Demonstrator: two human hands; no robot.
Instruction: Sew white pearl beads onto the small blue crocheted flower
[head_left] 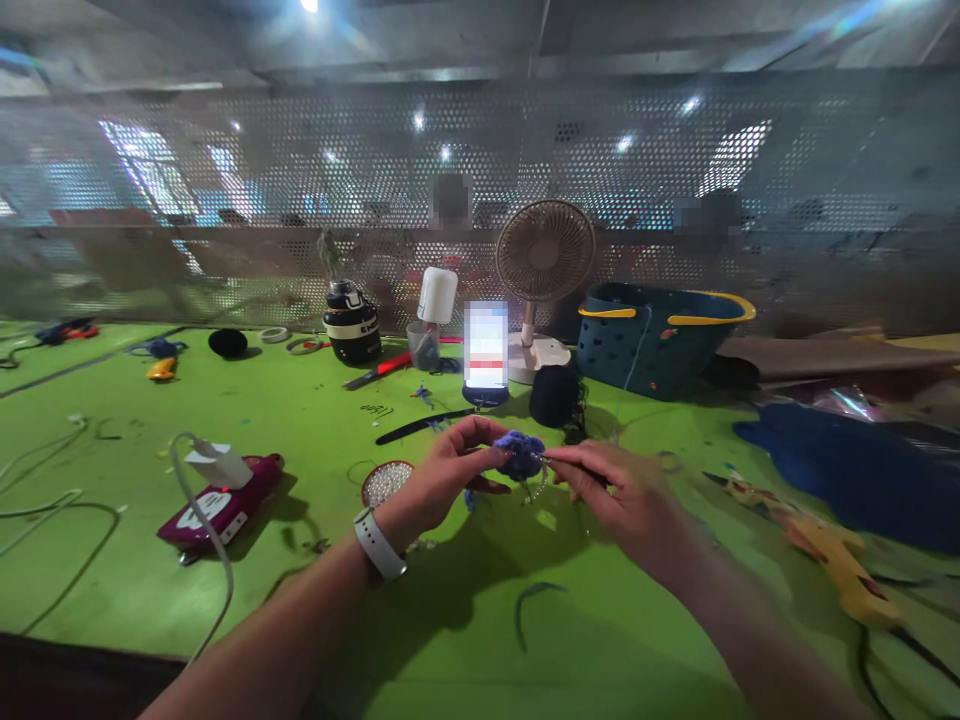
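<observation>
Fuzzy yarn piece (519, 455), glossy beads (388, 482), smooth plastic basket (626, 350).

Two hands (459, 465) (624, 490), one purple piece (519, 454), one fan (546, 250), one basket (637, 350)

Unreadable lettering (369, 327) on black bottle (354, 347), unclear handwriting (376, 408) on green table (450, 665)

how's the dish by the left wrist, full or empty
Not empty: the dish holds white beads across its visible inside; depth unclear.
</observation>
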